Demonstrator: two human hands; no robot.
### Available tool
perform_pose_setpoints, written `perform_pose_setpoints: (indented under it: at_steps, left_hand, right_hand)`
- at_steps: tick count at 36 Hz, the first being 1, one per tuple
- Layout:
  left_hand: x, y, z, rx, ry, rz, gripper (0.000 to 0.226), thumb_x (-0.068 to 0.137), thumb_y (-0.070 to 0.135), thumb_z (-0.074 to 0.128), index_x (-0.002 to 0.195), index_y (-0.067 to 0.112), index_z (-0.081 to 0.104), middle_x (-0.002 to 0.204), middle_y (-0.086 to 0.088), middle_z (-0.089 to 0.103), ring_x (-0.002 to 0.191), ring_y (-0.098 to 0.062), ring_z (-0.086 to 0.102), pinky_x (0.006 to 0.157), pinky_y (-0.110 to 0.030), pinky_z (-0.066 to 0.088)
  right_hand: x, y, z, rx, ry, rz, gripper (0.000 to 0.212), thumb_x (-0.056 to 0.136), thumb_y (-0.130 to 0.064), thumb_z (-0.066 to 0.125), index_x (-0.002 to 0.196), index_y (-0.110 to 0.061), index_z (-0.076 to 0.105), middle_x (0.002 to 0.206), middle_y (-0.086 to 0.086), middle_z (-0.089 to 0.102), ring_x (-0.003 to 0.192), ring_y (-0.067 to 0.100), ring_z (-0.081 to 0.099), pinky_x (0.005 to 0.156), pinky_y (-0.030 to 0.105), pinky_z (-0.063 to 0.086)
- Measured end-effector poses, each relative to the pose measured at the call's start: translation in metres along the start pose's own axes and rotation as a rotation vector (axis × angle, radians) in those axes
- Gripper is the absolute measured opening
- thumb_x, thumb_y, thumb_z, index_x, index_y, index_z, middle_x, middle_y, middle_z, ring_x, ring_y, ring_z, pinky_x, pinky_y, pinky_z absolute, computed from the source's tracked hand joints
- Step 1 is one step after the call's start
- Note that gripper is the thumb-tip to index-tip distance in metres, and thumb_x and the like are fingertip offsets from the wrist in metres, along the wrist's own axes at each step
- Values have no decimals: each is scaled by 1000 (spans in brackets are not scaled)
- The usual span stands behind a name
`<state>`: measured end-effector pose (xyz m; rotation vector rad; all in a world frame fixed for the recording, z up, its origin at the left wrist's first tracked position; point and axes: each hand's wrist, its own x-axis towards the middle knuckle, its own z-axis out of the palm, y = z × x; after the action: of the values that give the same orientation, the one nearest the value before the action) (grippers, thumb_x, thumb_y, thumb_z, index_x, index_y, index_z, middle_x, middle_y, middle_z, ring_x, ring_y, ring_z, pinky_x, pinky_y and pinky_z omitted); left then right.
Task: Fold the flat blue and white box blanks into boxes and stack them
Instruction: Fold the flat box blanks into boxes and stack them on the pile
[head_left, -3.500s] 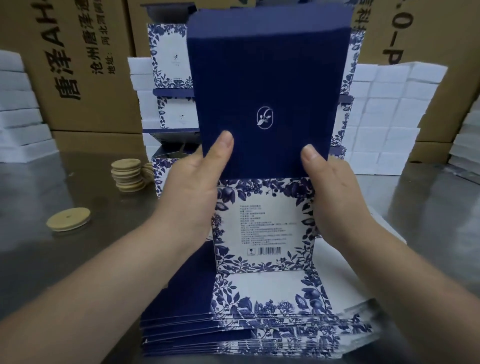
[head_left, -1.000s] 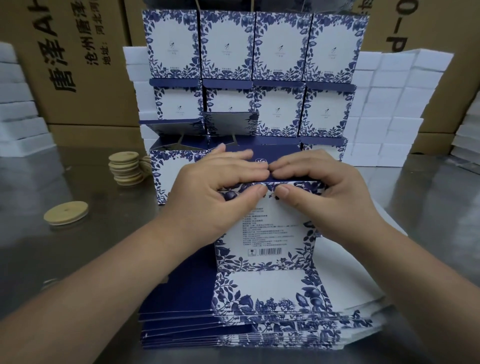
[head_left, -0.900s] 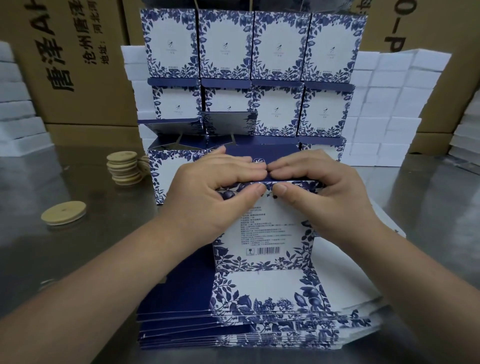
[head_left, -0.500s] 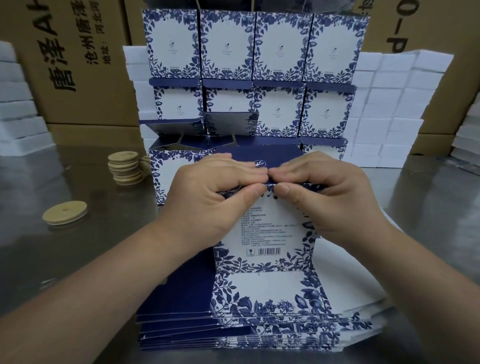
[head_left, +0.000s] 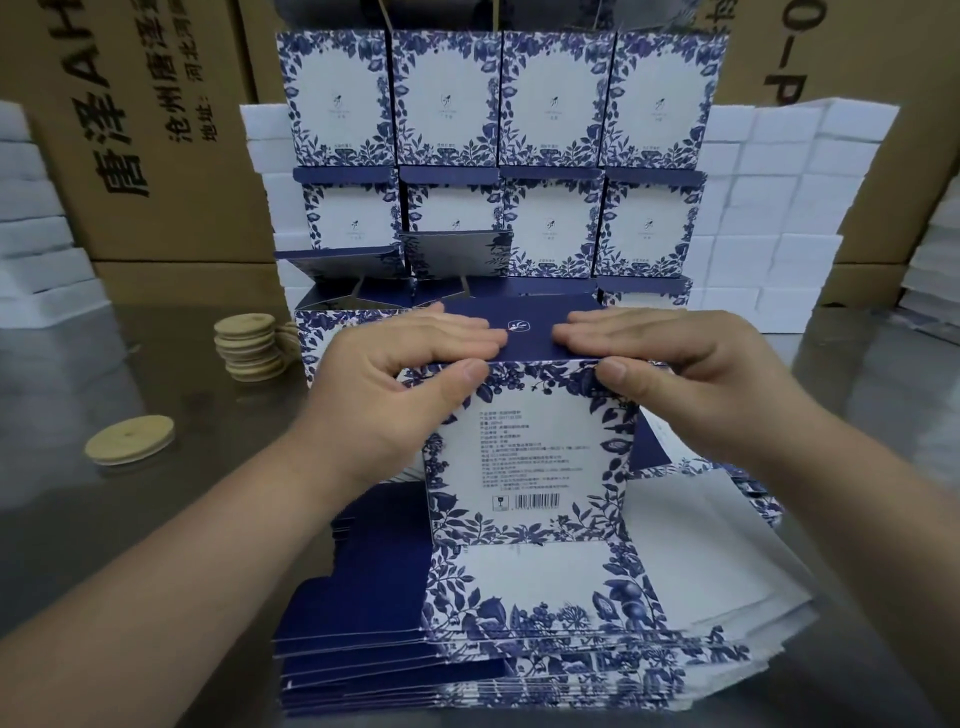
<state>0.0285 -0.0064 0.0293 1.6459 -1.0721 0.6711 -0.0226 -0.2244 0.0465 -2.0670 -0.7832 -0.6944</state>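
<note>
- Box (head_left: 524, 447): partly formed, standing upright on the pile of flat blanks (head_left: 519, 660), its barcode panel facing the camera, just in front of the stacked boxes (head_left: 498, 104).
- Navy flap (head_left: 524, 335): folded down over the top of the box, lying roughly level.
- Left hand (head_left: 395, 384): fingers laid nearly straight on the flap, thumb pressed to the front panel, pinching the top front edge.
- Right hand (head_left: 691, 374): mirrors it at the other corner, with the same pinch along the crease.
- Step in hand: probably closing and creasing this end of the box.
- Next move: likely seating the flap fully, with even pressure from both hands so the walls stay square, then lifting the box onto the stack behind.
- Also present: wooden discs (head_left: 249, 348) piled on the metal table (head_left: 130, 545), white foam blocks (head_left: 779, 208), cardboard cartons (head_left: 156, 130).
</note>
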Motion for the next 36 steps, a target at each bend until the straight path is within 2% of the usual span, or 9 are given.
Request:
perform_pose_setpoints:
  at_steps: [8,12,16,19,23,25,27,32,36]
  left_hand:
    - [-1,5,3,46,22,21,23,80,26,57,102,22,62,97,17,66,96,8,61,103,-21,39]
    - [0,9,4,59,22,48,15,81,25,56,92,27,67,105,19,62,98,6,61,104,-27,39]
    - [3,15,0,41,48,95,16,85,26,55,99,26,64,95,31,66,100,-2,63,105,-31,38]
    - [1,20,6,21,28,134,12,86,26,56,94,24,64,94,32,66,100,-4,63,106,-33,37]
    - [-3,24,13,-5,40,152,18,89,40,55,94,25,64,94,30,65,100,-5,63,104,-34,37]
    - [-3,25,12,-18,39,162,20,90,43,54,94,26,63,94,27,65,101,-8,62,104,-36,37]
    - [-2,25,11,10,13,176,27,87,48,55,97,23,61,99,22,63,107,-10,59,105,-35,36]
    - [-3,17,7,247,25,65,51,74,67,56,115,39,44,127,20,38,126,-14,40,108,-32,32]
    - [-1,5,5,307,261,-129,54,75,47,64,119,32,37,126,7,37,122,-12,40,107,-31,33]
  right_hand:
    - [-2,5,8,-65,105,-66,34,81,-11,60,115,-11,56,105,-14,62,104,6,61,98,24,46]
    - [-3,3,9,30,149,-24,22,82,-26,60,101,-22,70,99,-20,69,104,0,62,94,20,46]
    - [3,2,1,313,508,156,22,82,-38,52,87,-34,73,105,-11,71,116,11,58,104,31,39]
    - [8,12,-8,374,699,436,17,91,-27,53,84,-29,69,105,-13,69,110,5,58,107,36,38]
    - [10,17,-1,409,468,729,25,90,-4,51,93,-18,72,107,1,71,104,17,65,103,41,42]
    - [7,17,5,490,347,763,39,89,0,50,69,-20,77,78,-1,75,76,14,71,79,31,54]
    - [3,17,8,522,306,770,54,89,2,44,52,-24,73,61,-1,70,53,15,66,54,22,52]
    - [7,18,7,237,317,757,15,77,-6,49,71,2,61,79,31,57,69,22,49,68,36,35]
    - [11,19,5,299,433,774,13,69,-10,45,77,-11,55,66,12,43,65,20,38,58,33,34]
